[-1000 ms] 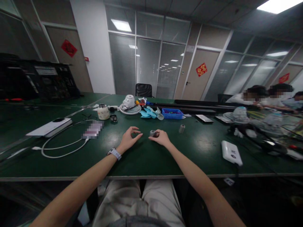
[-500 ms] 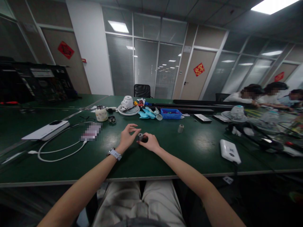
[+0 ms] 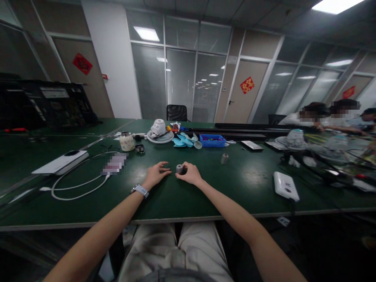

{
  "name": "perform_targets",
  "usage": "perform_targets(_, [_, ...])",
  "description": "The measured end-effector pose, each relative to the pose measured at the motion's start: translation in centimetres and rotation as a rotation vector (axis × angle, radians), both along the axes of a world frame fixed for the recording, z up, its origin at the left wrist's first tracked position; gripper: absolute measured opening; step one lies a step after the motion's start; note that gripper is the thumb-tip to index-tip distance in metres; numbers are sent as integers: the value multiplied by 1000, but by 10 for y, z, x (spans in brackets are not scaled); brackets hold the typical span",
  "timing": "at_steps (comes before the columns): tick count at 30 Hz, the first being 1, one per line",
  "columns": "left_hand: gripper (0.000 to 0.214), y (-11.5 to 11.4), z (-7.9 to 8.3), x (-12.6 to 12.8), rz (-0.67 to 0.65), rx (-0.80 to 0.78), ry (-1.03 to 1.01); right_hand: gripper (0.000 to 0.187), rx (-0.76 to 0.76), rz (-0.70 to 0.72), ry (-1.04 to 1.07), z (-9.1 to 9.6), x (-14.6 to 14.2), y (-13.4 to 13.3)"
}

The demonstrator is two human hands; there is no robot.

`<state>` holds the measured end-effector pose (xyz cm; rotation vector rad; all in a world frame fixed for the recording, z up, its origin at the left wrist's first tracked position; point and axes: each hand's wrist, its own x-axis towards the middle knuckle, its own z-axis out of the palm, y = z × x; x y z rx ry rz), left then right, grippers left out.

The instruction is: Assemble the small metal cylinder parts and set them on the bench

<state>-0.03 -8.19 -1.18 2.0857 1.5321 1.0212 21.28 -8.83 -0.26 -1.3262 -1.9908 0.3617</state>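
A small grey metal cylinder with a round hole or dark mark in its top stands upright at the middle of the green table. Thumb and fingers of my right hand close around it from the right. Just left of the cylinder, my left hand is open, with thumb and fingers apart and nothing between them. It does not touch the cylinder. Farther right, a second, similar metal cylinder stands upright by itself.
Behind my hands are light-blue fan blades, a white fan part and a blue basket. A jar, phone and white cable lie left. At right are a white power bank and black cables; people sit beyond.
My left hand has drawn back left and down, away from the cylinder. My right hand and the cylinder have shifted slightly right.
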Motion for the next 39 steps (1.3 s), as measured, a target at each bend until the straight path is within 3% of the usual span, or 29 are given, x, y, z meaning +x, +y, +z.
perform_targets(4, [54, 0, -1, -1, -22, -15, -18, 33, -152, -7, 54, 0, 65, 24])
perform_targets(6, [53, 1, -1, -2, -19, -21, -28, 31, -173, -123, 56, 1, 113, 35])
perform_targets(10, [54, 2, -3, -3, -24, -18, -47, 30, -292, -486, 23, 5, 202, 45])
perform_targets(13, [54, 3, -4, -4, -35, -24, -57, 36, -303, -832, 3, 6, 240, 39])
perform_targets(16, [52, 2, -4, -3, -35, -21, -66, 41, -254, -1066, 77, 3, 256, 28])
perform_targets(21, [53, 1, -2, -2, -32, -18, -86, 50, -190, -1256, 200, 8, 250, 14])
perform_targets(24, [48, 1, 1, 0, 27, -50, -143, 77, 106, -1384, 165, 25, 223, 10])
perform_targets(26, [47, 2, 3, 1, 144, -60, -204, 77, 382, -1330, 96, 37, 191, 6])
perform_targets(29, [49, 4, 6, 1, 319, -42, -273, 51, 550, -910, -25, 44, 124, 0])
perform_targets(32, [48, 5, 6, 0, 389, -23, -289, 39, 379, -249, -181, 27, 51, -3])
perform_targets(34, [47, 5, 6, 0, 392, -15, -290, 44, 221, -2, -247, 12, 12, 0])
perform_targets(36, [47, 5, 5, 0, 385, -15, -285, 49, 109, 79, -264, 0, -15, 5])
perform_targets(39, [46, 6, 4, 0, 372, -24, -265, 43, 7, 52, -211, -8, -35, 14])
